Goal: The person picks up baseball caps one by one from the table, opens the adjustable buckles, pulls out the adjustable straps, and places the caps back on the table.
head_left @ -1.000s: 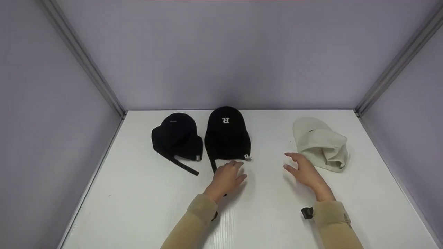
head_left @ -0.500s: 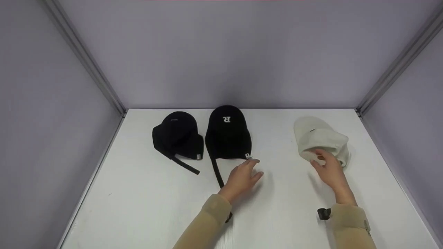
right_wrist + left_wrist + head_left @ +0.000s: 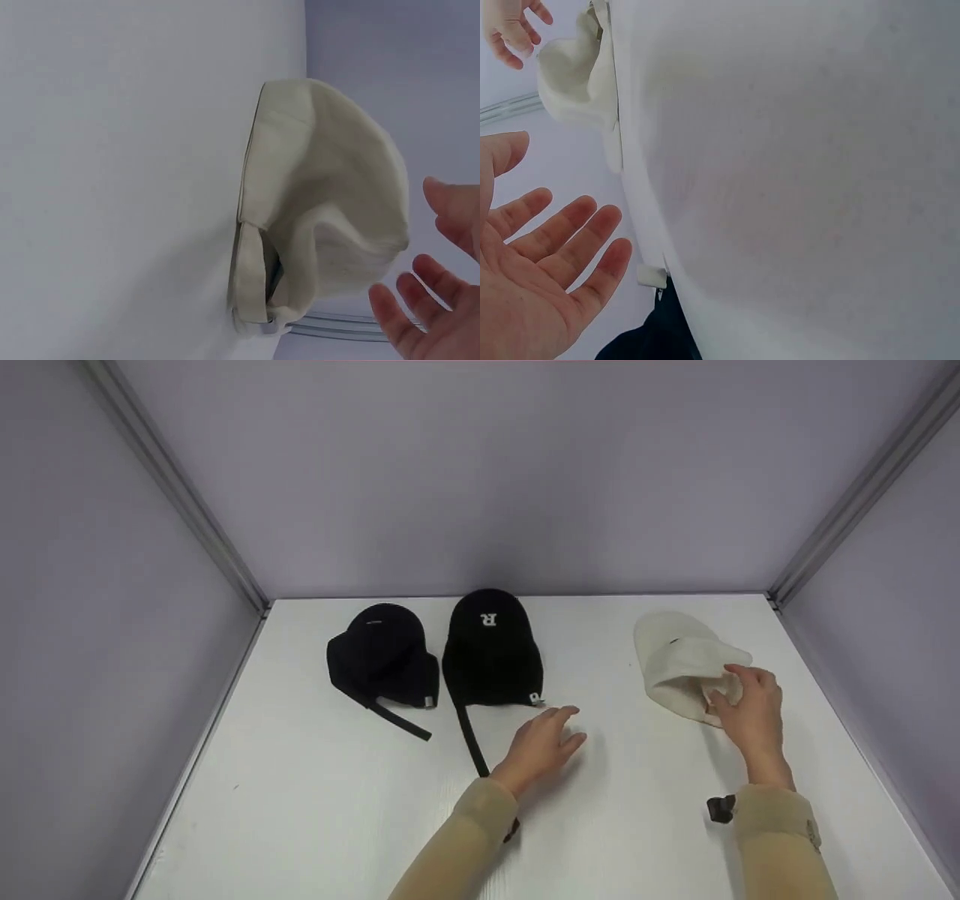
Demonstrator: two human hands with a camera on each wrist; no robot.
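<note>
A cream cap (image 3: 685, 657) lies at the right of the white table, its hollow side turned toward me. My right hand (image 3: 754, 711) hovers at the cap's near right edge; in the right wrist view, its spread fingers (image 3: 397, 319) are apart from the cap. Over the table, just in front of a black cap (image 3: 493, 664) with a white letter R, my left hand (image 3: 538, 746) holds nothing. The left wrist view shows its fingers (image 3: 585, 259) spread and palm bare. A loose strap (image 3: 471, 741) trails from the R cap toward the left wrist.
Beside the R cap, on its left, lies another dark cap (image 3: 384, 656) with a small mark and its own trailing strap (image 3: 405, 722). Pale panels with metal corner rails (image 3: 840, 502) enclose the table's back and sides.
My right hand has moved rightward, across the cream cap's opening to its right edge. My left hand has shifted right, away from the R cap's strap. The dark caps stay put.
</note>
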